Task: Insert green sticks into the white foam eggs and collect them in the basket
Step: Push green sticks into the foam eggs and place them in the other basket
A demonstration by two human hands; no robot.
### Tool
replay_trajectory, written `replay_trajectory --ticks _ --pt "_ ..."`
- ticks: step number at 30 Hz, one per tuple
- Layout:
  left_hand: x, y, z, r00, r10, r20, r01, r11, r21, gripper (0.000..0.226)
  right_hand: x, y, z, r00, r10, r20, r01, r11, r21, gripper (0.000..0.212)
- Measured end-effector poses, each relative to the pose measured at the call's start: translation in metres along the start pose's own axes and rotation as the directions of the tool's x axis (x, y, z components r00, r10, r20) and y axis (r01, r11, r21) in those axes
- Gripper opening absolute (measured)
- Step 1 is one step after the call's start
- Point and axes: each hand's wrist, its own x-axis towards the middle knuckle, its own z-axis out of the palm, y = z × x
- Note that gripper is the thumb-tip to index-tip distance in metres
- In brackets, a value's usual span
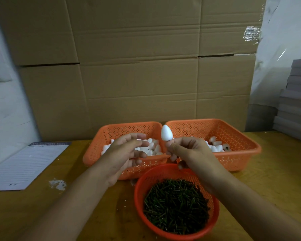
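Wooden counter (276,171), yellowish-brown. Lined paper pad (24,166) lies flat at the left, dark header strip at its far edge, corner overhanging toward the near-left. White crumbs (57,184) scattered just right of the pad's near corner. Large cardboard boxes (137,58) stacked behind, filling the back; clear tape patch (252,34) on the upper right box. Grey flat boards (295,96) stacked at the far right. Pale plastic sheeting (285,32) hangs behind them.
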Motion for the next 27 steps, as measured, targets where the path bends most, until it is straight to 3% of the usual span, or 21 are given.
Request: replay_trajectory --ticks 4,9,15,18,22,24,27 --pt "0.005 0.008 -0.015 0.995 0.077 -0.068 -0.070 0.994 0.088 0.018 0.014 -0.001 -0.032 0.982 0.011 -0.188 -0.049 0.978 -0.203 0.021" --pt "0.012 0.017 -0.038 0.952 0.229 -0.201 -0.151 0.928 0.340 0.019 0.029 0.012 -0.083 0.892 -0.071 -0.445 -0.151 0.883 -0.444 0.030" --pt "0.017 0.016 -0.055 0.935 0.283 -0.215 -0.143 0.853 0.502 0.022 0.035 0.017 -0.099 0.875 -0.067 -0.480 -0.197 0.855 -0.480 0.037" --pt "0.025 0.010 -0.059 0.933 0.302 -0.196 -0.127 0.785 0.606 0.019 0.031 0.010 -0.085 0.931 -0.128 -0.343 -0.093 0.823 -0.561 0.025" --pt "0.040 0.006 -0.061 0.974 0.189 -0.127 -0.034 0.672 0.740 0.016 0.018 -0.002 -0.054 0.995 -0.046 0.084 0.087 0.799 -0.595 0.012" --pt "0.047 0.007 -0.057 0.989 0.119 -0.086 -0.003 0.602 0.799 0.015 0.011 -0.005 -0.041 0.945 0.076 0.318 0.145 0.775 -0.615 0.006" --pt "0.056 0.007 -0.049 1.000 0.021 -0.016 0.003 0.496 0.868 0.018 0.001 -0.004 -0.024 0.807 0.206 0.553 0.284 0.686 -0.670 0.022"
